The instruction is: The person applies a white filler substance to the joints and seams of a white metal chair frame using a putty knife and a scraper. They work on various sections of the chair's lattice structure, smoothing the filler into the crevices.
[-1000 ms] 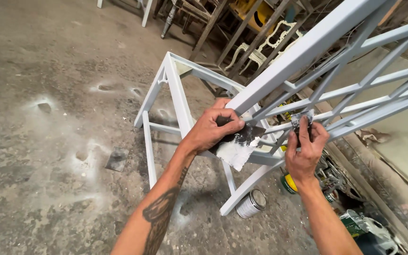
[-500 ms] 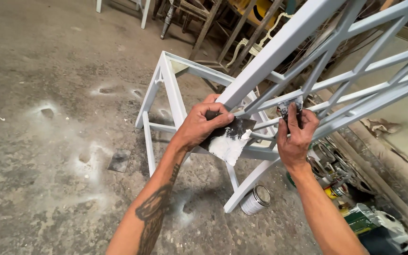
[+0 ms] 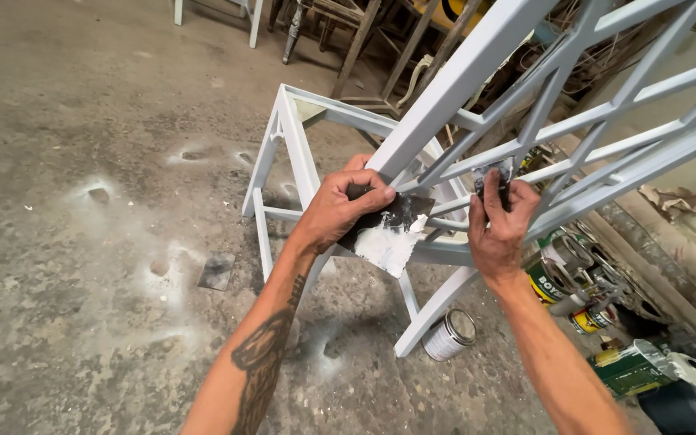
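Observation:
A white-painted wooden chair frame (image 3: 477, 76) leans across the view, its lattice back at upper right and its legs toward the floor. My left hand (image 3: 346, 205) grips a dark sheet of sandpaper (image 3: 388, 234) smeared with white dust, and holds it against the thick rail. My right hand (image 3: 499, 225) pinches a small folded scrap of sandpaper (image 3: 493, 176) against a thin slat of the lattice. Both forearms reach up from the bottom edge.
A small white tin (image 3: 449, 334) lies on the dusty concrete floor under the frame. Several paint cans (image 3: 565, 270) and a green container (image 3: 634, 366) crowd the right side. A dark flat scrap (image 3: 217, 271) lies on the floor at left. More wooden furniture (image 3: 340, 24) stands at the back.
My right hand has moved up along the lattice slat with its scrap. My left hand and its sheet have shifted slightly up the rail. The camera has come closer.

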